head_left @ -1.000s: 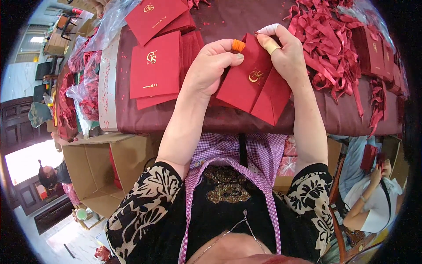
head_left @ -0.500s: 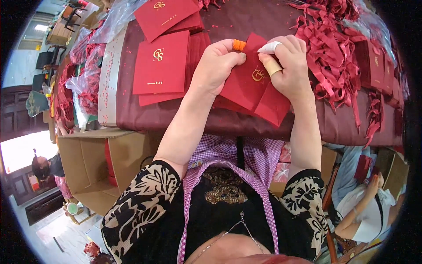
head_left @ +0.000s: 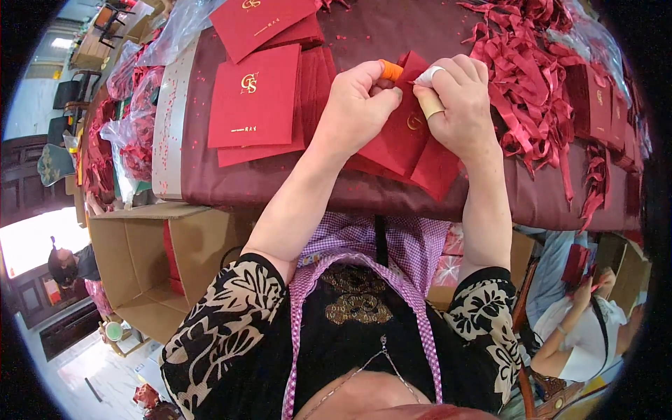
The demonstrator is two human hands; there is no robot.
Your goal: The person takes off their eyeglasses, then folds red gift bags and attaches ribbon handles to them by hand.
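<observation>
A flat red paper bag with a gold emblem lies on others at the table's near edge, turned at an angle. My left hand, with orange wrapping on its index finger, is closed at the bag's upper left edge. On the upper right edge my right hand pinches with thumb and forefinger, the fingertip wrapped in white and the thumb in beige. Whatever small thing may sit between the fingertips is hidden. Left of my hands, a stack of red bags carries the same emblem, and another stack sits behind it.
A tangled heap of red ribbons covers the table's right side, beside more red bags. An opened cardboard box stands below at left. Clear plastic wrapping lies far left. At lower right a person handles a red bag.
My left hand has shifted slightly right, nearer my right hand, and its fingers curl more at the bag's top edge. The person at right has raised their hands.
</observation>
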